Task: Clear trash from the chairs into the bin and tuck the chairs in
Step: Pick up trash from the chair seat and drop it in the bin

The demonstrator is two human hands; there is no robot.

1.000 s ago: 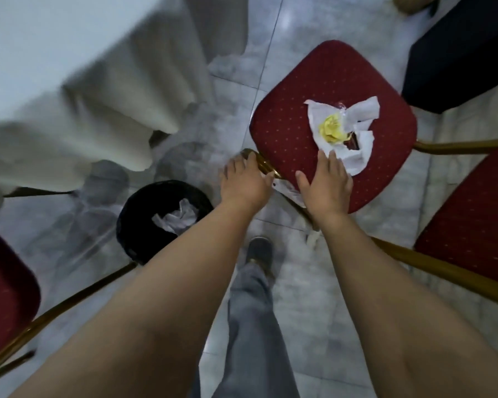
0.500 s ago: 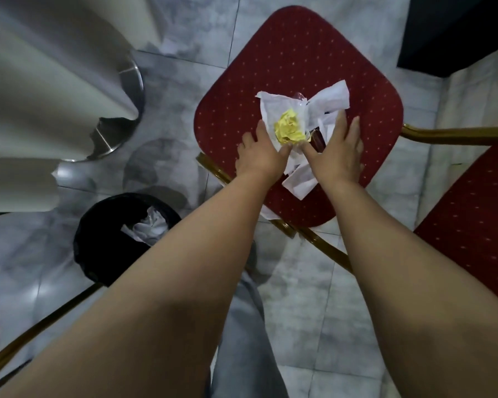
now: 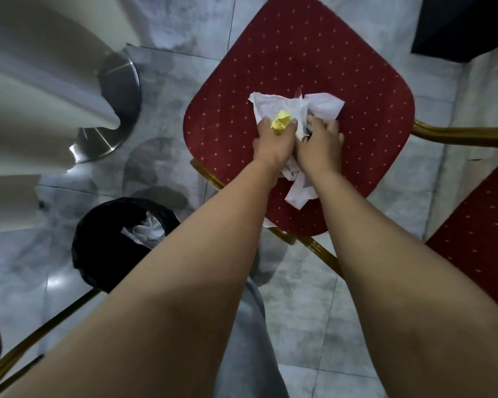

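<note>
— On the red chair seat (image 3: 299,67), what lies there?
— White paper (image 3: 319,103) with a yellow wad (image 3: 281,124). The left hand (image 3: 273,142) pinches the wad; the right hand (image 3: 318,143) curls into the paper, maybe over something dark.
— And the bin (image 3: 98,245)?
— On the floor, left of the chair, crumpled paper inside.

Both arms out, L hand (image 3: 272,139) & R hand (image 3: 319,142) side by side, fingers curled, palms down.

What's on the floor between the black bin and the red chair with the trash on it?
Nothing, just bare grey floor tile, seen in the head view. The bin and the chair stand apart, though the left forearm crosses over part of that gap.
</note>
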